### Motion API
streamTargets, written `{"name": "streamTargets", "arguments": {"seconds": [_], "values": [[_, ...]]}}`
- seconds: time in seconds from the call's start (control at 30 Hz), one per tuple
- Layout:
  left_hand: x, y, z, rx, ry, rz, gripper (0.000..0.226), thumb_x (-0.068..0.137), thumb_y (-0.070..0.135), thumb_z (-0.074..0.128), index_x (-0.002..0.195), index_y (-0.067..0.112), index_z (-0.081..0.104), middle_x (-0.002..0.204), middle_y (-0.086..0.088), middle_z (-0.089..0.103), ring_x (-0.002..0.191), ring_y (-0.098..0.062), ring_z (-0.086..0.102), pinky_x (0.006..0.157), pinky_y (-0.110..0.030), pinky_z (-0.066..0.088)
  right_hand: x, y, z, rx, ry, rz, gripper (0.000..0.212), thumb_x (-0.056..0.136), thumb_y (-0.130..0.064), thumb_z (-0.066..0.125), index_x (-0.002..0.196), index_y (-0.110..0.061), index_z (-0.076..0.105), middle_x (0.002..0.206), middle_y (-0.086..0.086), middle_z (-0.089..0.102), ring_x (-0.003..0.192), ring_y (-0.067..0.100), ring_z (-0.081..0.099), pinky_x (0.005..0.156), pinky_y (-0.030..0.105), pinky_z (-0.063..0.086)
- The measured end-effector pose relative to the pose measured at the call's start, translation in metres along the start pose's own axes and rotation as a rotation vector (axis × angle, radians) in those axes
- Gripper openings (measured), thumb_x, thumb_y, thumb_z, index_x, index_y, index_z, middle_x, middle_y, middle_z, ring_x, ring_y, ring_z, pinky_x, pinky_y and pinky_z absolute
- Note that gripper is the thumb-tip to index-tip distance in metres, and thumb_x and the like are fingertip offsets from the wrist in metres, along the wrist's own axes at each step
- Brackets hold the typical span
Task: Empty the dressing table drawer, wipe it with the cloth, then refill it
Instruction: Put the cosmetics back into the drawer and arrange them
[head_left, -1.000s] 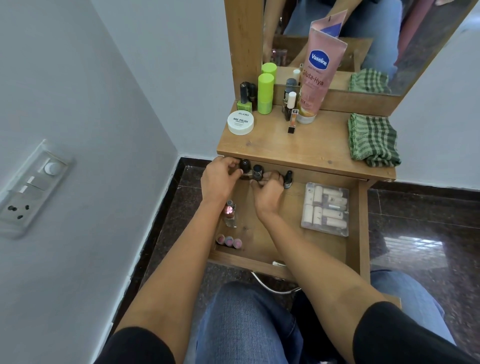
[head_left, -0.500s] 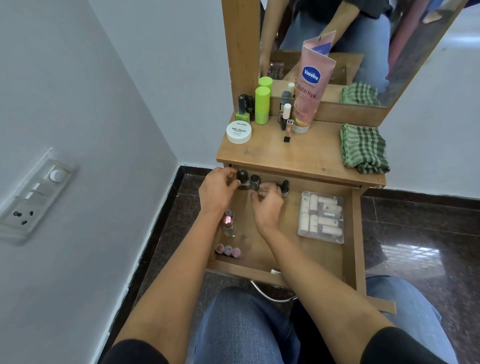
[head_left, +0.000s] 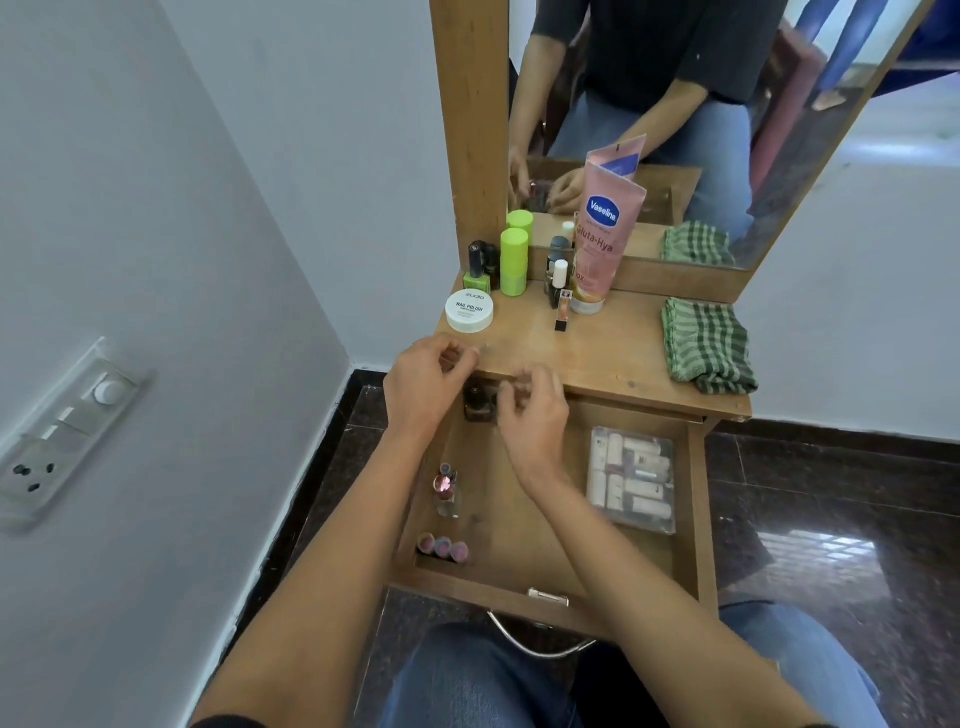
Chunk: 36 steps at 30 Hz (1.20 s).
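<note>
wooden tabletop (head_left: 597, 353) by grey wall (head_left: 311, 156); left hand (head_left: 421, 384), right hand (head_left: 535, 415) over drawer (head_left: 696, 493) (grip: cannot tell, blurred)

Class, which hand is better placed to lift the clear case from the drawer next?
Probably right: the clear case lies in the drawer's right half, nearer the right hand than the left hand.

The drawer (head_left: 696, 519) before me is matt, scuffed wood, like the tabletop (head_left: 613, 353) above it. Inside the drawer lies a clear glossy plastic case (head_left: 631, 480). Its handle (head_left: 540, 649) is shiny metal. The floor (head_left: 831, 519) beside it is polished stone.
</note>
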<state>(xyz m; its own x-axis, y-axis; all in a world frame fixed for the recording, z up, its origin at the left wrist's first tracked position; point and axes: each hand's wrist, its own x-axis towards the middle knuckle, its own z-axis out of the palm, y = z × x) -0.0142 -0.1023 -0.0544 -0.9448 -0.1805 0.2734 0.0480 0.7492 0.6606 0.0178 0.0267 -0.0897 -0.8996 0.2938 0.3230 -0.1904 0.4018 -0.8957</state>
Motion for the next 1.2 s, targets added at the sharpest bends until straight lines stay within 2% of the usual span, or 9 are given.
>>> {"name": "streamTargets", "arguments": {"seconds": [0.1, 0.23, 0.37, 0.53, 0.7, 0.9, 1.07, 1.2], "values": [[0.021, 0.013, -0.001, -0.054, 0.052, -0.026, 0.019, 0.081, 0.045, 0.063, 0.083, 0.027, 0.067, 0.076, 0.013, 0.066, 0.071, -0.002, 0.061, 0.061, -0.023, 0.049, 0.040, -0.026, -0.011, -0.049, 0.029, -0.171, 0.009, 0.089, -0.003, 0.056, 0.098, -0.003, 0.057, 0.097, 0.005, 0.053, 0.080, 0.015, 0.055, 0.070, 0.029, 0.051], [0.055, 0.024, 0.000, -0.075, 0.038, -0.063, 0.022, 0.083, 0.041, 0.064, 0.098, 0.025, 0.066, 0.092, 0.011, 0.068, 0.084, -0.011, 0.063, 0.070, -0.030, 0.051, 0.102, -0.060, -0.017, -0.163, -0.032, -0.312, 0.017, 0.086, -0.001, 0.057, 0.102, -0.005, 0.058, 0.100, 0.007, 0.055, 0.087, 0.020, 0.056, 0.072, 0.032, 0.049], [0.081, 0.033, 0.004, -0.039, 0.038, -0.074, 0.032, 0.085, 0.039, 0.066, 0.111, 0.020, 0.063, 0.106, 0.005, 0.067, 0.095, -0.015, 0.062, 0.070, -0.027, 0.043, 0.152, -0.074, -0.014, -0.374, -0.129, -0.309, 0.024, 0.087, -0.003, 0.058, 0.110, -0.009, 0.058, 0.112, 0.007, 0.057, 0.103, 0.021, 0.054, 0.082, 0.032, 0.048], [0.103, 0.042, 0.011, -0.002, 0.011, -0.084, 0.036, 0.084, 0.039, 0.067, 0.112, 0.017, 0.061, 0.109, 0.000, 0.067, 0.098, -0.019, 0.062, 0.071, -0.029, 0.042, 0.183, -0.071, -0.009, -0.641, -0.289, -0.361, 0.034, 0.088, 0.003, 0.053, 0.119, -0.010, 0.056, 0.121, 0.009, 0.054, 0.113, 0.028, 0.045, 0.093, 0.038, 0.042], [0.116, 0.048, 0.014, 0.011, -0.012, -0.094, 0.033, 0.082, 0.039, 0.067, 0.107, 0.018, 0.063, 0.101, 0.001, 0.068, 0.093, -0.020, 0.062, 0.068, -0.028, 0.041, 0.194, -0.066, -0.002, -0.749, -0.339, -0.363, 0.033, 0.089, -0.001, 0.051, 0.120, -0.011, 0.057, 0.119, 0.011, 0.055, 0.116, 0.030, 0.043, 0.091, 0.040, 0.043], [0.121, 0.050, 0.017, 0.063, -0.059, -0.117, 0.026, 0.081, 0.035, 0.071, 0.096, 0.016, 0.062, 0.097, -0.003, 0.068, 0.086, -0.026, 0.063, 0.065, -0.031, 0.042, 0.191, -0.069, 0.007, -0.843, -0.386, -0.375, 0.034, 0.089, -0.020, 0.061, 0.120, -0.008, 0.056, 0.121, 0.014, 0.053, 0.118, 0.032, 0.043, 0.090, 0.043, 0.046], [0.119, 0.044, 0.021, 0.080, -0.069, -0.124, 0.025, 0.082, 0.026, 0.071, 0.102, 0.014, 0.064, 0.100, -0.007, 0.068, 0.090, -0.029, 0.063, 0.066, -0.030, 0.041, 0.190, -0.070, 0.008, -0.942, -0.299, -0.431, 0.028, 0.091, -0.005, 0.052, 0.119, -0.008, 0.055, 0.117, 0.015, 0.055, 0.112, 0.032, 0.048, 0.086, 0.041, 0.049], [0.122, 0.042, 0.021, 0.063, -0.100, -0.102, 0.026, 0.082, 0.020, 0.070, 0.106, 0.011, 0.065, 0.102, -0.010, 0.068, 0.093, -0.031, 0.063, 0.077, -0.038, 0.052, 0.191, -0.069, 0.006, -0.943, -0.310, -0.437, 0.030, 0.090, 0.000, 0.049, 0.118, -0.008, 0.056, 0.116, 0.016, 0.053, 0.112, 0.033, 0.047, 0.084, 0.041, 0.048]]}}
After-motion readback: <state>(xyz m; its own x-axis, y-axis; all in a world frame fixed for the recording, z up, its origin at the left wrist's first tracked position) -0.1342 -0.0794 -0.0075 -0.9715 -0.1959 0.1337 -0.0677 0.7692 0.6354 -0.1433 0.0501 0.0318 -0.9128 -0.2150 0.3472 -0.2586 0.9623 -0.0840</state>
